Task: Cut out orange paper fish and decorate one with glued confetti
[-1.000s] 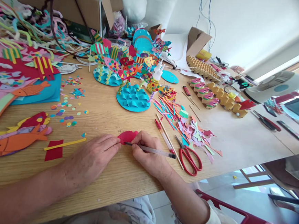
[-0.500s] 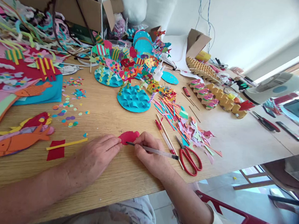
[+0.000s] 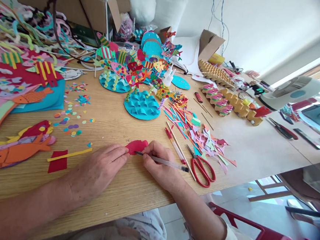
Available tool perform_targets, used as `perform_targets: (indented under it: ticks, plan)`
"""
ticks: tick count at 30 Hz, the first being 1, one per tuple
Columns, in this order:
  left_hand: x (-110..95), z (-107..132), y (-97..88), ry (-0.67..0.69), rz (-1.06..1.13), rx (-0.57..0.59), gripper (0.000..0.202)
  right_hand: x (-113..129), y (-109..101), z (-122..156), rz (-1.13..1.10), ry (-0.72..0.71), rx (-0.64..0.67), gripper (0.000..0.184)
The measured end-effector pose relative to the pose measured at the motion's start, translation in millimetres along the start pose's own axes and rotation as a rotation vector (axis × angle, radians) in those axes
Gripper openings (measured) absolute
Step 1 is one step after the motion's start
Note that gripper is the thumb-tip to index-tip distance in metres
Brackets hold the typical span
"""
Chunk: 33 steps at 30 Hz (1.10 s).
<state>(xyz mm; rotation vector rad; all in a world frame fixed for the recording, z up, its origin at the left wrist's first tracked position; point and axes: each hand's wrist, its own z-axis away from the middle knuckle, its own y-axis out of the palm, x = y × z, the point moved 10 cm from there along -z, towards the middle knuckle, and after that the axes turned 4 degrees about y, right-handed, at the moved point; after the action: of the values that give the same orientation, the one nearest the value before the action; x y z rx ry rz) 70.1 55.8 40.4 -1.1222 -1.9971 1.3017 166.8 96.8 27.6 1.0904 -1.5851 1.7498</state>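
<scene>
Lower centre of frame: cutout (image 3: 135, 146) flat on table (image 3: 108, 129), between left hand (image 3: 102, 165) and right hand (image 3: 159, 165). In right hand: pen (image 3: 167, 162), tip at near edge of cutout. Right of right hand, in order: second pen (image 3: 177, 148), stick (image 3: 190, 170), scissors (image 3: 197, 161). Behind scissors: scraps (image 3: 208, 140). Lower left: stacked fish shapes (image 3: 16, 153); right of these, strip (image 3: 75, 153) laid across square (image 3: 57, 166). Centre: disc base (image 3: 141, 106); behind it, fish models (image 3: 120, 68), with glue bottle (image 3: 168, 78) at their right. Upper left: box (image 3: 87, 10) behind pipe cleaners (image 3: 30, 41). Right of centre: egg cartons (image 3: 239, 103). Right side, on table: pliers (image 3: 283, 129).
</scene>
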Motion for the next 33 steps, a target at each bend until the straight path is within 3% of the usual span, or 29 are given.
perform_targets:
  ticks: [8, 14, 23, 33]
  plan:
    - [3, 3, 3.8, -0.015, -0.002, 0.014, 0.036, 0, -1, 0, -0.033, -0.002, 0.004, 0.01]
    - [1, 2, 2.4, -0.013, 0.003, 0.001, 0.035, -11, -6, 0, -0.235, 0.058, -0.037, 0.006]
    - [4, 4, 4.8, -0.029, 0.045, 0.02, 0.034, 0, -4, -2, -0.154, -0.002, -0.032, 0.008]
    - [4, 1, 3.5, -0.058, 0.053, 0.058, 0.038, -8, -4, -1, -0.163, 0.025, -0.036, 0.008]
